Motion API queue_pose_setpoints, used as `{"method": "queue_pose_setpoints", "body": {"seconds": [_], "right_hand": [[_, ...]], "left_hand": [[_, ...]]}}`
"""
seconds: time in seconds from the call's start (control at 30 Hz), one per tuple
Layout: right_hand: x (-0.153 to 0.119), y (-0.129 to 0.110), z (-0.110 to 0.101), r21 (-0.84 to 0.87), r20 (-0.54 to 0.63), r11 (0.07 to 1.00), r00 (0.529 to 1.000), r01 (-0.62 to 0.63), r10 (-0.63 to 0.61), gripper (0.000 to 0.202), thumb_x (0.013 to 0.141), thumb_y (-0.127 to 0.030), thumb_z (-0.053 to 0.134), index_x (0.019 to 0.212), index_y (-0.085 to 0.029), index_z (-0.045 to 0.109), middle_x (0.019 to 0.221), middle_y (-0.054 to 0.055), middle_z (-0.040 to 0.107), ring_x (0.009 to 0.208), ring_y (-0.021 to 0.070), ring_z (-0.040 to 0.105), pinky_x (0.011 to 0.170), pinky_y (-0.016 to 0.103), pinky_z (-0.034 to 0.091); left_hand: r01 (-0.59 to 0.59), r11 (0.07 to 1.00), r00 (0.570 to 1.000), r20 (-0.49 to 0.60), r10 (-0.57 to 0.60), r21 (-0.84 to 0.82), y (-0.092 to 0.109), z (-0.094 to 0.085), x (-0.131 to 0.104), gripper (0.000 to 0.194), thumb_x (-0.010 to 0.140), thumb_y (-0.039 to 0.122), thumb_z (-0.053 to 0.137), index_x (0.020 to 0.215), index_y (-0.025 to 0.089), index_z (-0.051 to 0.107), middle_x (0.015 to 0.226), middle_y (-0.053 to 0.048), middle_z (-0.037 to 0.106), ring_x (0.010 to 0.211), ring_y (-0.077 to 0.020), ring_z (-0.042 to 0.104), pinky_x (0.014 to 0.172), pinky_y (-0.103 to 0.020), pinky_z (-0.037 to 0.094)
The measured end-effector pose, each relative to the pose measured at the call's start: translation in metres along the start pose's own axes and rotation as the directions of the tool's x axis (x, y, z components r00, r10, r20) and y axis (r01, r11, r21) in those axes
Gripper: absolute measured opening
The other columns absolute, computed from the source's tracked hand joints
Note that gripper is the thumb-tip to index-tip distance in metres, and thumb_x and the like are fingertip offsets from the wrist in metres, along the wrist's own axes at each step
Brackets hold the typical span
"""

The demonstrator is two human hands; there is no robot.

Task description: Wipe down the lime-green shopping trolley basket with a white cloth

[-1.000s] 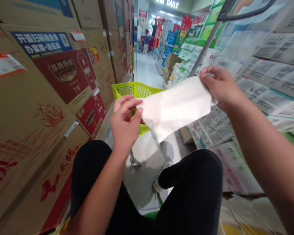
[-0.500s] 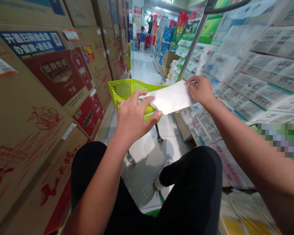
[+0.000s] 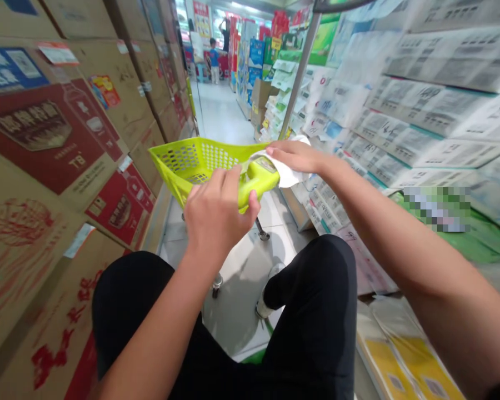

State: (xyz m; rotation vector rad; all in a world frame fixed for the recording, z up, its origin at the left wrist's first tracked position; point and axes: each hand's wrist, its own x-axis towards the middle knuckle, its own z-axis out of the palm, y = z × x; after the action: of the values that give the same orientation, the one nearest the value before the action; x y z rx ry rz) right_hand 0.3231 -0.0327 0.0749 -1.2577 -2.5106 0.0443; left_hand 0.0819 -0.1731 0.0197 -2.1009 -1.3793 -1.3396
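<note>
1. Head view, place: the white cloth (image 3: 291,173) lies at the right end of the green handle (image 3: 256,183) of the cart (image 3: 187,158), partly draped over it. Cloth or paper wipe: cannot tell.
2. Head view, left hand (image 3: 214,214): clamped on the handle, fingers over the top, thumb against the near side. Fingertips hidden beyond it.
3. Head view, right hand (image 3: 294,155): laid palm down over the cloth, fingers together. Thumb hidden; cannot tell whether it pinches the cloth or only presses it down.
4. Head view, cloth handling (judged): very light, thin, limp; folds readily and would slip or bunch if pushed from one edge. Paper, if that is what it is, could tear under a hard pull. Best hold: flat under several fingers, with a fold tucked beneath the thumb.
5. Head view, handle handling (judged): stiff, smooth plastic, possibly slippery if damp. The cart stands on casters (image 3: 264,236) and may roll under sideways force, so a firm hold at the left end of the handle should steady it.
6. Head view, surroundings: cartons (image 3: 29,139) rise on the left, wrapped packs (image 3: 425,105) on the right; pale floor (image 3: 241,250) below.
</note>
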Motion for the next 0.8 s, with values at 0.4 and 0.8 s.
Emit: {"method": "queue_pose_setpoints", "body": {"seconds": [0.4, 0.8], "right_hand": [[-0.03, -0.112, 0.004, 0.069, 0.095, 0.945, 0.94, 0.321, -0.327, 0.07, 0.107, -0.068, 0.019, 0.131, -0.025, 0.069, 0.142, 0.006, 0.067, 0.144, 0.0277, 0.05, 0.119, 0.046, 0.036], [-0.027, -0.067, -0.004, 0.008, 0.051, 0.999, 0.998, 0.038, -0.038, 0.088, 0.101, -0.08, 0.018, 0.158, -0.02, 0.049, 0.157, 0.013, 0.057, 0.142, 0.0323, 0.055, 0.116, 0.048, 0.041]], "left_hand": [[-0.033, 0.999, 0.982, -0.185, 0.04, 0.042, -0.008, 0.004, -0.019, 0.022, 0.089, 0.033, 0.06, 0.07, 0.024, 0.062, 0.064, -0.004, 0.057, 0.063, -0.0212, 0.052, 0.066, -0.036, 0.035], [-0.165, 0.979, 0.934, -0.3, 0.194, 0.121, -0.058, -0.021, -0.026, 0.012, 0.084, 0.026, 0.063, 0.072, 0.026, 0.068, 0.057, -0.001, 0.062, 0.056, -0.0195, 0.051, 0.061, -0.038, 0.028]]}}
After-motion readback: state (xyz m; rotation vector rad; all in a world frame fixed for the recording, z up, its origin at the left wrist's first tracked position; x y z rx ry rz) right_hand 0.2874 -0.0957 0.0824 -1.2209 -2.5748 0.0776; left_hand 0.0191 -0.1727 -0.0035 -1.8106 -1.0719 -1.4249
